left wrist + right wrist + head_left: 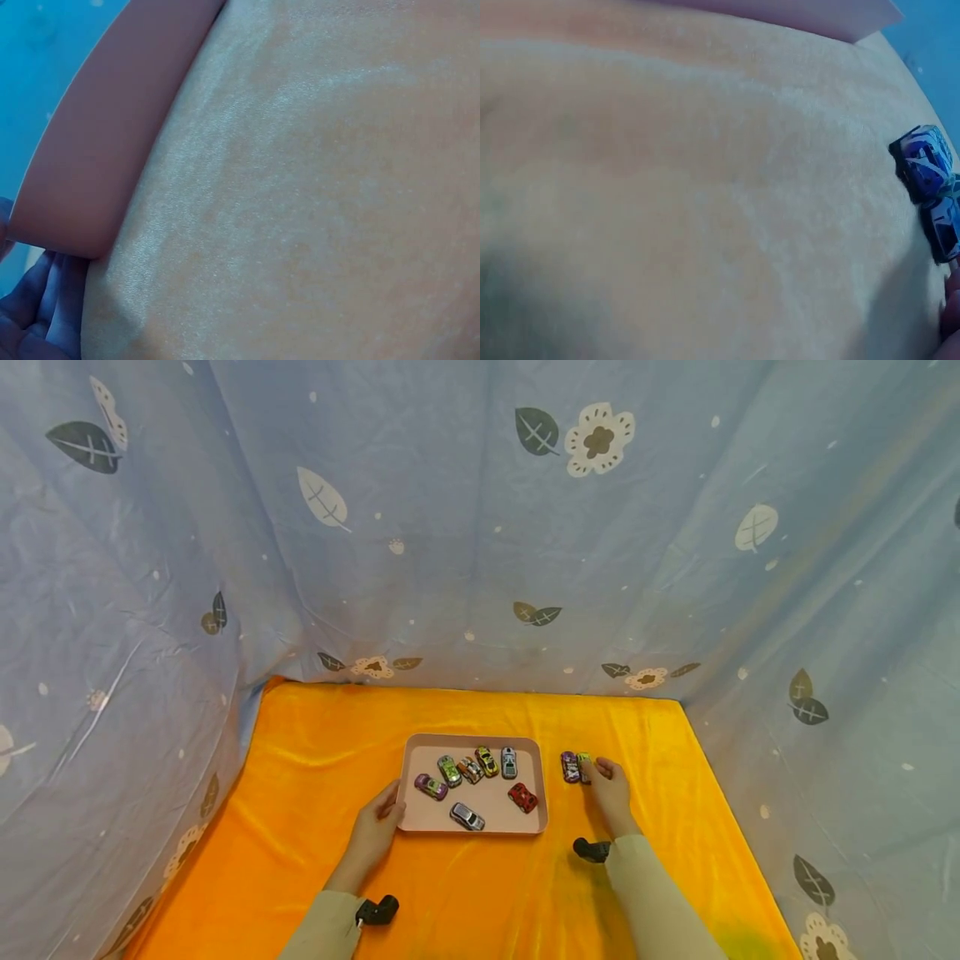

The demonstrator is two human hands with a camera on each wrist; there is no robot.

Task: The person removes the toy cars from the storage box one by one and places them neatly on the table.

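Observation:
My left hand (377,822) grips the left side of a shallow pink tray (487,824), thumb at the rim. The left wrist view shows the tray's outer wall (105,127), with fingers (45,307) at its corner. Right of the tray, my right hand (613,793) pinches a yellow-green toy car (584,761), partly hidden by the fingers. A purple toy car (570,767) lies alongside it on the cloth. Both cars show at the right edge of the right wrist view, the purple one (928,159) being farther from the fingertips.
Several toy cars lie scattered in the tray, including a red one (522,797), a silver one (467,816) and a light blue one (509,763). An orange-yellow cloth (330,735) covers the table. Patterned blue curtains (450,527) surround it at the back and sides.

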